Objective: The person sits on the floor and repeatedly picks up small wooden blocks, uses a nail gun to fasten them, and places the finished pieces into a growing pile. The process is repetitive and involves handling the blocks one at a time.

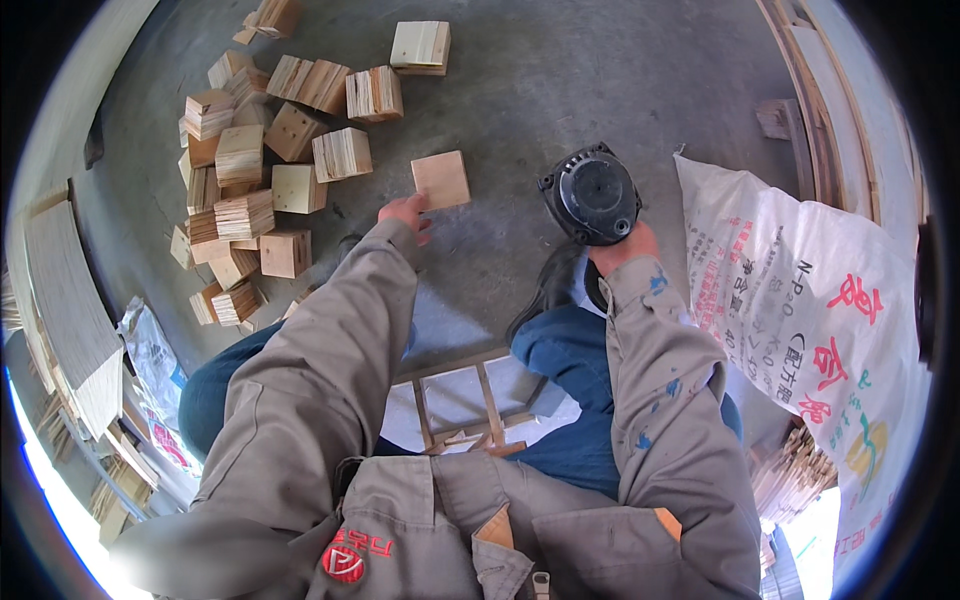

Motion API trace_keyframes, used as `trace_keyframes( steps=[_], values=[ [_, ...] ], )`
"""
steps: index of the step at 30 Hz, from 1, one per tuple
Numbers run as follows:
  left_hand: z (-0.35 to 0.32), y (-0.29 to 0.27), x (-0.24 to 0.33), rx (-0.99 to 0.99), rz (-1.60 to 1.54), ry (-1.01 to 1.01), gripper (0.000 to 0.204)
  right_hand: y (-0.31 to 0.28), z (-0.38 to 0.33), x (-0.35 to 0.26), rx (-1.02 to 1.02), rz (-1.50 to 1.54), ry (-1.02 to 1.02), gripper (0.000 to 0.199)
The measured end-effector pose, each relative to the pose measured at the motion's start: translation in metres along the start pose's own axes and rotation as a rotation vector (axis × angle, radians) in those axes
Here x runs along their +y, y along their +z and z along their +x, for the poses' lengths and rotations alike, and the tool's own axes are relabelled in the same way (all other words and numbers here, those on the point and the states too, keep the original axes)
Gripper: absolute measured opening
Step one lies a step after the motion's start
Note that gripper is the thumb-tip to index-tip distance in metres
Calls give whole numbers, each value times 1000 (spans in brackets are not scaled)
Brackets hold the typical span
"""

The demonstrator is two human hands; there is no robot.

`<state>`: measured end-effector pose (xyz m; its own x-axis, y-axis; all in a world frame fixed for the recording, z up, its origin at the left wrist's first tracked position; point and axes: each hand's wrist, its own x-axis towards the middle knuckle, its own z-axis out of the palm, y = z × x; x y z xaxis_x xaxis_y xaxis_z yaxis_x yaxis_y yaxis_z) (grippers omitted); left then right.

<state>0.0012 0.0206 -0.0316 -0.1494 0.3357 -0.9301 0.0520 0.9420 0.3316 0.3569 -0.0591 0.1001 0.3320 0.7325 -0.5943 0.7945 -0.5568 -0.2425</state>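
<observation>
My left hand (405, 214) grips the lower left edge of a square, light-brown wooden block (443, 181), its thumb and fingers at that side. My right hand (630, 248) is wrapped round a black power tool (592, 195) that looks like a nail gun, seen from above with its round, bolted cap up. Its handle is mostly hidden by the cap and my hand, and its lower end is out of sight. The block and the tool are apart, with grey floor showing between them.
Several wooden blocks, some with layered edges, lie in a loose heap (240, 155) at the left; one pale block (420, 47) lies farther off. A white printed sack (800, 270) stands at the right. Boards (70, 290) lean at far left. A wooden frame (480, 395) is below me.
</observation>
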Motion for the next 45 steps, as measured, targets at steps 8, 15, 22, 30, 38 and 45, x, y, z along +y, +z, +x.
trace_keyframes(
  steps=[8,15,22,30,38,45],
  values=[
    [-23,11,-9,-7,-2,-57,44,-5,-4,-4,2,31,34,34],
    [-59,-23,55,25,-120,215,33,-12,-12,-21,-12,-77,17,37],
    [-237,-59,173,-102,-243,698,35,17,18,-1,-22,-46,-60,42],
    [-388,-131,154,-193,-44,1163,34,-9,-13,-21,13,-100,23,39],
    [-371,-127,155,287,540,1521,40,3,-20,-17,40,-170,-46,37],
    [-383,-138,173,362,538,1499,42,-13,-16,0,-49,12,-185,40]
  ],
)
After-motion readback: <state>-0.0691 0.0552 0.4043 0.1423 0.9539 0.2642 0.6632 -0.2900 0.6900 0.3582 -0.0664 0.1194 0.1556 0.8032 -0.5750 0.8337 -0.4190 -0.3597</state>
